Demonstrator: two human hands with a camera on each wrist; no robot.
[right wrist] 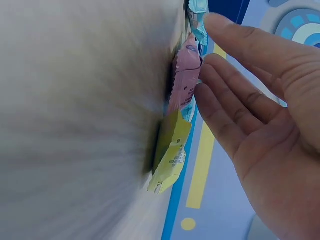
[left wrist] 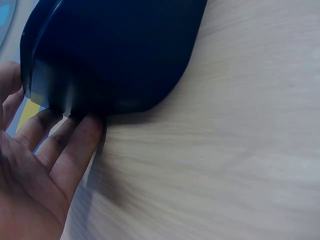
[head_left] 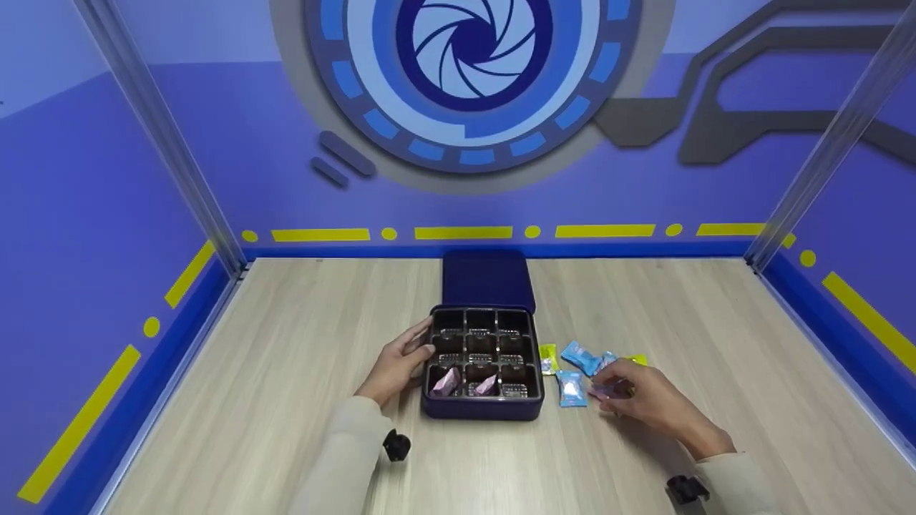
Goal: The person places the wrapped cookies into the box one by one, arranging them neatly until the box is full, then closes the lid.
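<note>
Pickup step, probably – left hand [head_left: 396,366] grips box [head_left: 483,410] at lower centre of frame, right hand [head_left: 650,400] parted beside pink packet [right wrist: 186,75], contact unclear – next needs a pinch.

Desk [head_left: 236,400]: pale wood grain | back wall [head_left: 215,143]: blue-purple, round shutter emblem [head_left: 472,43] above the desk's far edge, yellow dashes [head_left: 464,232] and dots [head_left: 532,232] along it | side walls [head_left: 57,250]: blue-purple, beyond left and right edges | metal posts [head_left: 161,136]: at both far corners
</note>
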